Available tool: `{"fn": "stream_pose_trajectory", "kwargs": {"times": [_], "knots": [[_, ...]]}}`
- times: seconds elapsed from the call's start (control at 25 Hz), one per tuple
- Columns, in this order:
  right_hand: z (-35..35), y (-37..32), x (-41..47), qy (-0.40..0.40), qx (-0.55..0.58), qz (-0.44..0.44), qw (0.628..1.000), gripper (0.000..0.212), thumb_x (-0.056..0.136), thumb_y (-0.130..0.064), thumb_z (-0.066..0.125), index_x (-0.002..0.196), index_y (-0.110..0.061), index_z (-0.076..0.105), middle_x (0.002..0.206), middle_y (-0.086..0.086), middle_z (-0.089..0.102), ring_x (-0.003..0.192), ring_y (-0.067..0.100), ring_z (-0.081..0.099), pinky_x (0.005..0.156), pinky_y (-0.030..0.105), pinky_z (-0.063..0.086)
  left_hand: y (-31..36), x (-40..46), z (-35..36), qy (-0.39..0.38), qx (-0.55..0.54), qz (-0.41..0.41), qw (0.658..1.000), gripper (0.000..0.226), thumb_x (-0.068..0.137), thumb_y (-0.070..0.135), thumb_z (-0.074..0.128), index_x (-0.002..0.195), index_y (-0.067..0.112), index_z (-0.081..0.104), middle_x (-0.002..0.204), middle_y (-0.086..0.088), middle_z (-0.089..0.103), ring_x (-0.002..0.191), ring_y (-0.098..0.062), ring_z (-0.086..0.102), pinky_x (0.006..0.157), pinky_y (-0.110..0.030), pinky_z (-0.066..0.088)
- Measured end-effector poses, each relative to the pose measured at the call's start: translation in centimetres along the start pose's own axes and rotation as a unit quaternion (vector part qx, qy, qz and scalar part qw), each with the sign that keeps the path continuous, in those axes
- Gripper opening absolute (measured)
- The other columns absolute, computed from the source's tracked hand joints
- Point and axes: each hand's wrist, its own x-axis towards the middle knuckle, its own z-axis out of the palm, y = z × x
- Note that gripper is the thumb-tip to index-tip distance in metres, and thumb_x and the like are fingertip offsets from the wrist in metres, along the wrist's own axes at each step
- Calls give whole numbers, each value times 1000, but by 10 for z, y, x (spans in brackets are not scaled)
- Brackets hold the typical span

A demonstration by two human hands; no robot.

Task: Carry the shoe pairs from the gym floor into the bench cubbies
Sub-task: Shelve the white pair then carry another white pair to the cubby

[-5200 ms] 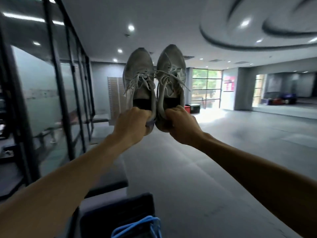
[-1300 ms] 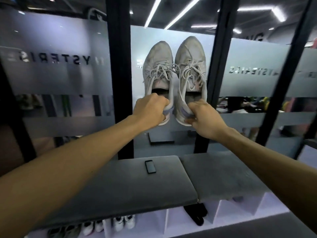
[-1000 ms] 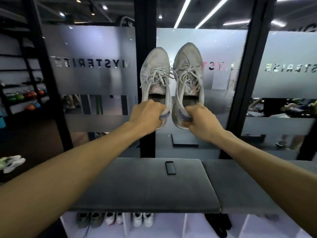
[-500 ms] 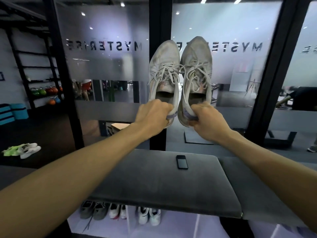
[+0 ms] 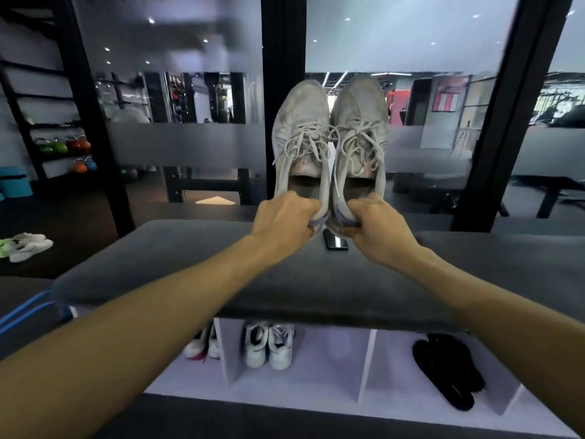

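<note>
Above the grey worktop: left hand and right hand, fingers curled tight round heels of left shoe and right shoe, toes up, side by side. Below, cubbies holding white pair, black pair. Phone lying on worktop.

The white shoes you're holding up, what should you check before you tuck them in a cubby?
1. Left hand grips the left shoe by its heel: ok.
2. Right hand grips the right shoe: ok.
3. Shoes side by side as a pair: ok.
4. Free cubby between the white pair and the black pair: ok.
5. Phone on the bench, clear of the cubbies: ok.
6. Cubby depth: cannot tell.
</note>
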Motion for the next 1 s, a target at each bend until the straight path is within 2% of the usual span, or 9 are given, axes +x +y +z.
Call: {"fn": "stream_pose_trajectory", "kwargs": {"times": [0.08, 0.16, 0.24, 0.36, 0.52, 0.6, 0.72, 0.88, 1.0], "knots": [[25, 0, -30, -10, 10, 4, 1000, 16, 88, -26, 60, 77, -24, 49, 82, -7, 50, 84, 14, 43, 68, 32, 38, 3, -27, 29, 4, -8, 10, 1000, 15, 89, 28, 62, 92, 14, 59, 85, -5, 56, 81, -24, 57, 63, -34, 39], [49, -2, -63, -13, 1, 12, 1000, 14, 88, -26, 60, 78, -23, 52, 82, -6, 50, 83, 15, 44, 69, 33, 40, 9, -58, 57, -3, -22, 7, 1000, 15, 89, 28, 62, 95, 14, 60, 91, -7, 61, 87, -26, 58, 64, -34, 38], [73, -5, -99, -20, -12, 29, 999, 10, 84, -21, 63, 79, -17, 55, 83, -1, 54, 87, 21, 48, 69, 35, 42, 18, -90, 79, -27, -36, 3, 999, 15, 89, 29, 62, 94, 15, 59, 93, -8, 61, 89, -29, 58, 64, -34, 35], [102, -13, -153, -62, 10, 64, 996, 15, 77, -11, 63, 74, -17, 49, 82, 3, 56, 89, 25, 49, 65, 32, 38, 29, -139, 100, -64, -52, -4, 997, 18, 86, 28, 63, 81, 16, 51, 86, -7, 56, 88, -32, 58, 61, -34, 34], [131, -28, -223, -91, 21, 75, 993, 14, 76, -12, 60, 70, -16, 48, 79, 6, 56, 84, 29, 50, 61, 35, 40, 48, -207, 114, -108, -80, -12, 991, 27, 84, 28, 61, 74, 22, 38, 88, -11, 58, 89, -36, 57, 61, -33, 33], [141, -38, -253, -106, 23, 91, 990, 12, 75, -11, 59, 71, -17, 49, 79, 2, 53, 84, 29, 50, 59, 35, 42, 57, -236, 121, -116, -97, -4, 988, 28, 85, 27, 60, 73, 20, 36, 81, -11, 54, 85, -38, 56, 60, -35, 37], [152, -53, -292, -129, 30, 102, 986, 21, 73, -9, 57, 70, -24, 43, 84, 1, 54, 89, 29, 51, 63, 39, 48, 67, -275, 135, -130, -102, -2, 986, 26, 87, 27, 59, 73, 20, 38, 78, -8, 53, 81, -35, 57, 61, -35, 39], [176, -65, -339, -162, 26, 113, 980, 22, 79, -15, 59, 72, -23, 41, 90, 3, 59, 92, 26, 51, 62, 31, 37, 75, -320, 165, -164, -94, -8, 982, 23, 85, 27, 59, 73, 21, 40, 86, -10, 62, 84, -33, 58, 61, -33, 35], [195, -66, -363, -197, 36, 119, 972, 21, 78, -15, 58, 71, -21, 39, 88, 4, 60, 92, 27, 51, 64, 33, 39, 78, -342, 188, -200, -92, -12, 975, 20, 87, 31, 59, 76, 18, 48, 86, -9, 62, 83, -31, 58, 63, -33, 38]]}}
